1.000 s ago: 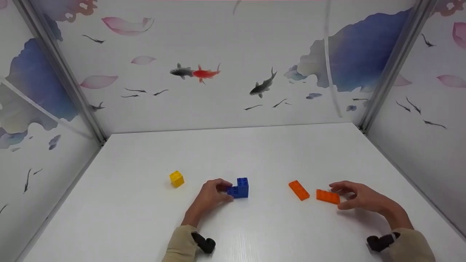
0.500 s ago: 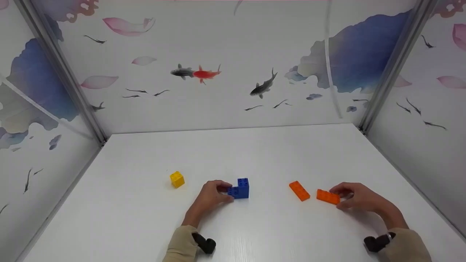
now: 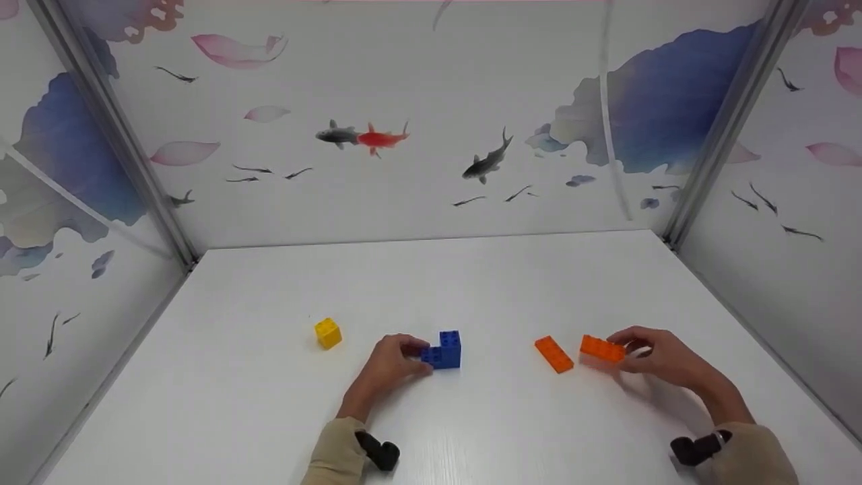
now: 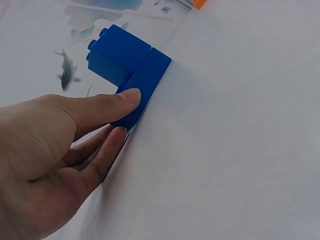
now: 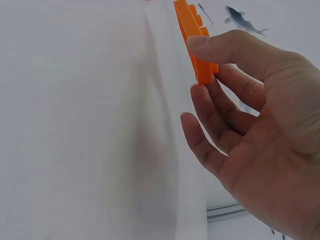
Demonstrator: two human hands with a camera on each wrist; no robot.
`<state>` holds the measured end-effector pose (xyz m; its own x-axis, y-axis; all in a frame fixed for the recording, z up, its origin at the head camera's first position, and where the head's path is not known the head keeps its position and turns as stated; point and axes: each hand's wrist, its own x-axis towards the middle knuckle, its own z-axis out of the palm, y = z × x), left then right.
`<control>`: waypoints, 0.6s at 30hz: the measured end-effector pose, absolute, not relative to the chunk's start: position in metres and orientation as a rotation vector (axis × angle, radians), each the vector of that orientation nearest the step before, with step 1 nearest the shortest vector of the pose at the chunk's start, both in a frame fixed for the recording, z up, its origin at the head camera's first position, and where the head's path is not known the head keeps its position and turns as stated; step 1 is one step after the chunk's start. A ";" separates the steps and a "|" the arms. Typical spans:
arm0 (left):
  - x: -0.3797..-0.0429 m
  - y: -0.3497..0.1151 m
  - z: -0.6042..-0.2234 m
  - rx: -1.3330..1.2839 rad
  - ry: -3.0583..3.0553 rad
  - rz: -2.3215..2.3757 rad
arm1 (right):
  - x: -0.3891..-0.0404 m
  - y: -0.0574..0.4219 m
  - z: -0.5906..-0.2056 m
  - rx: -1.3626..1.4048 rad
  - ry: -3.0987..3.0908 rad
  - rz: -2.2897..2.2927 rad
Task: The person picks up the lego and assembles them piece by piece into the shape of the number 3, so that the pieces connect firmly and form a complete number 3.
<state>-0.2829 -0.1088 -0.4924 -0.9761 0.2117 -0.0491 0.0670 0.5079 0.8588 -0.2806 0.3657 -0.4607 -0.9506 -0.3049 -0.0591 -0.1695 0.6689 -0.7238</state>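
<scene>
Two joined blue building bricks (image 3: 449,350) make an L shape on the white table, the taller part on the right. My left hand (image 3: 394,360) pinches the low left end of them; in the left wrist view the thumb (image 4: 131,96) presses their near side. Between thumb and fingers my right hand (image 3: 663,353) holds an orange building brick (image 3: 601,347) by its right end, raised a little over the table. In the right wrist view the same orange brick (image 5: 192,40) shows its studs facing right. A second flat orange brick (image 3: 554,354) lies just left of it.
A small yellow brick (image 3: 328,333) sits on the white table (image 3: 431,283) to the left of the left hand. Printed panels with fish and petals (image 3: 417,121) wall in the back and both sides, with metal posts (image 3: 727,128) at the corners.
The right hand has closed its fingers on the right-hand orange brick and lifted it off the table. The left hand and the blue bricks have stayed put.
</scene>
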 end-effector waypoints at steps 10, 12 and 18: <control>-0.284 -0.109 -0.493 0.246 2.579 1.485 | -0.279 0.339 -0.436 -0.489 2.783 -1.224; -0.284 -0.109 -0.493 0.249 2.581 1.484 | -0.278 0.331 -0.432 -0.525 2.795 -1.247; -0.284 -0.109 -0.495 0.238 2.576 1.486 | -0.278 0.310 -0.420 -0.625 2.786 -1.297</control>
